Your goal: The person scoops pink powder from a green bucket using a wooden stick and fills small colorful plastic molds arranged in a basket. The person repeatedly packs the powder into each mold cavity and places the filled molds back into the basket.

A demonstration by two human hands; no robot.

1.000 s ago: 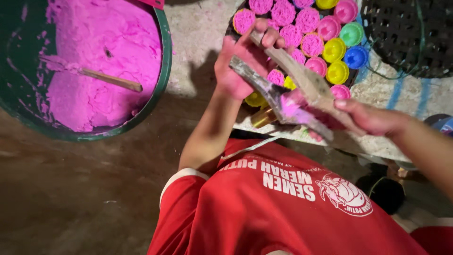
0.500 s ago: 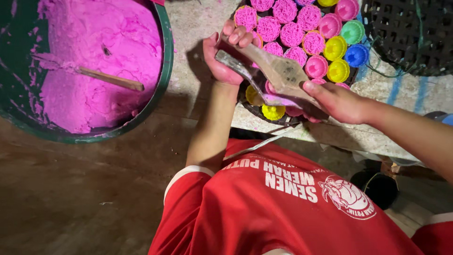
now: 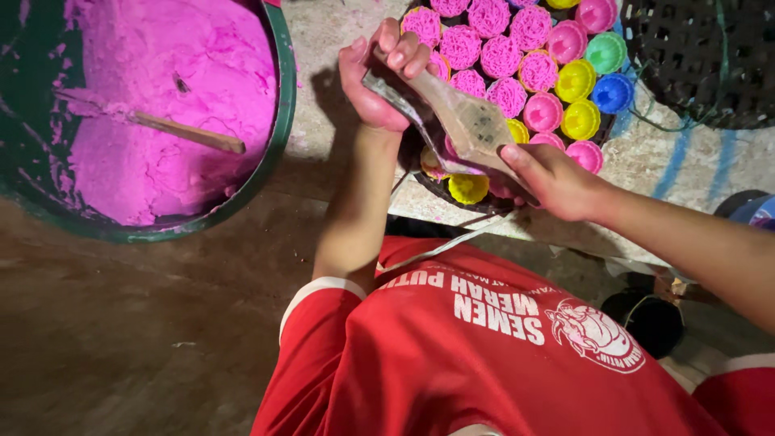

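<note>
1. Left hand (image 3: 379,85), upper centre of the frame: closed around the top end of a press (image 3: 464,121), fingers curled over it.
2. Right hand (image 3: 553,182), centre right: gripping the lower end of the press, thumb on its flat face.
3. Press: a worn, flat-sided tool held tilted between both hands, above the lower left edge of the tray (image 3: 484,206). Pink paste shows at its lower end.
4. Tray: dark and round, top centre, packed with small cups (image 3: 577,81) in pink, yellow, green and blue. Many carry pink noodle nests (image 3: 460,44).
5. Basin (image 3: 278,153): green, upper left, holding pink dough (image 3: 186,97) with a wooden stick (image 3: 190,133) lying in it.
6. Dark woven basket (image 3: 702,56): upper right, just beside the tray.
</note>
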